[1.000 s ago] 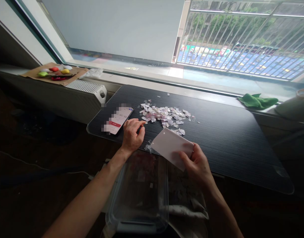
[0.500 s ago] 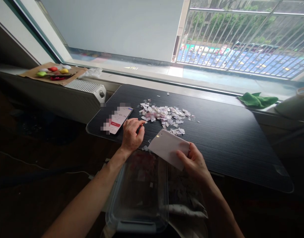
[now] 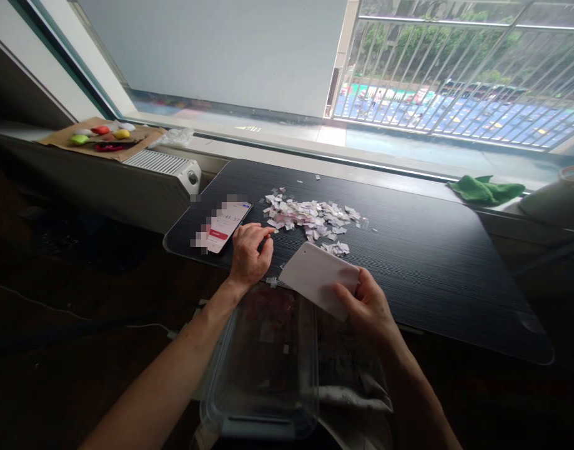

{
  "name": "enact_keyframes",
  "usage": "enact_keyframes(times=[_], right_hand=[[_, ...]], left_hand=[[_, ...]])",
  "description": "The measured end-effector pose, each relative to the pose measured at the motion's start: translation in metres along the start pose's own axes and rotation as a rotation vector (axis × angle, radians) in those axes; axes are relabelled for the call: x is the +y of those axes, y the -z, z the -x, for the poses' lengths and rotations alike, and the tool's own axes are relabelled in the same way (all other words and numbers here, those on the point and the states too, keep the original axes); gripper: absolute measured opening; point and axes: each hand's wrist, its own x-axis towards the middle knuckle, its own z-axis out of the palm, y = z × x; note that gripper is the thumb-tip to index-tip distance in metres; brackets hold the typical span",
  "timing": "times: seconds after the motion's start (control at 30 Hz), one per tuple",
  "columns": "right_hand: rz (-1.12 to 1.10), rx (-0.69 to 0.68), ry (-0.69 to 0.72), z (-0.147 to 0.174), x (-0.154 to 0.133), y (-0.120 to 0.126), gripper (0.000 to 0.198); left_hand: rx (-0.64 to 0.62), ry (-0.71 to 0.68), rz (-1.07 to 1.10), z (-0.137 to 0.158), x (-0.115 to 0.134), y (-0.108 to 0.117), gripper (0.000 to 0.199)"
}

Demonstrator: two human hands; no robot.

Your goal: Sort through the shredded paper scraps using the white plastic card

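Note:
In my right hand (image 3: 368, 303), thumb on top and fingers beneath, is a white plastic scraper (image 3: 318, 275), a thin flat piece with a small hole near one corner. It slants over the front edge of the black table (image 3: 408, 269). My left hand (image 3: 252, 255) rests at the table's front with fingers bent and thumb apart from them, holding nothing visible. Its fingertips lie close to a heap of small torn paper pieces (image 3: 310, 215). A few clear scraps (image 3: 272, 282) sit at the edge between both hands. Below the edge stands a clear plastic bin (image 3: 261, 400) with some scraps inside.
A phone (image 3: 228, 225) showing a running timer lies left of the heap. A green cloth (image 3: 487, 190) rests on the sill at right, beside a pale rounded container (image 3: 556, 194). At left, a radiator (image 3: 167, 165) adjoins a brown board (image 3: 57, 140) bearing colourful items.
The scraper in my right hand has shifted very slightly, and its glare spot is gone. My left hand stays in place. The phone's timer has advanced.

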Motion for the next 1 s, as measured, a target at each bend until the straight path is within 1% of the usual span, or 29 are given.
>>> enact_keyframes(times=[0.07,0.23,0.3,0.4,0.47,0.53,0.67,0.83,1.0], right_hand=[[0.027,0.009,0.014,-0.003,0.001,-0.001,0.033],[0.056,-0.034,0.010,-0.004,0.001,-0.002,0.033],[0.070,-0.001,0.018,-0.004,-0.002,0.000,0.032],[0.088,0.085,0.028,-0.007,-0.008,0.003,0.035],[0.082,0.107,0.029,-0.011,-0.010,0.004,0.036],[0.089,0.083,0.030,-0.016,-0.010,0.005,0.034],[0.131,-0.028,0.039,-0.022,-0.004,0.005,0.032],[0.120,0.030,0.064,-0.029,0.001,0.005,0.031],[0.106,-0.079,0.035,-0.033,0.003,0.002,0.031]], left_hand=[[0.001,0.004,0.000,0.000,0.000,0.000,0.021],[-0.017,0.032,0.008,0.000,0.001,0.001,0.022],[-0.022,0.036,0.022,0.000,0.002,0.001,0.023],[-0.020,0.037,0.038,-0.001,0.002,0.002,0.023],[-0.026,0.048,0.041,-0.001,0.002,0.002,0.023],[-0.036,0.059,0.045,-0.001,0.003,0.002,0.023],[-0.022,0.041,0.044,0.000,0.002,0.001,0.024],[-0.014,0.020,0.038,0.000,0.000,0.001,0.024],[-0.016,0.028,0.033,0.000,0.001,0.001,0.023]])
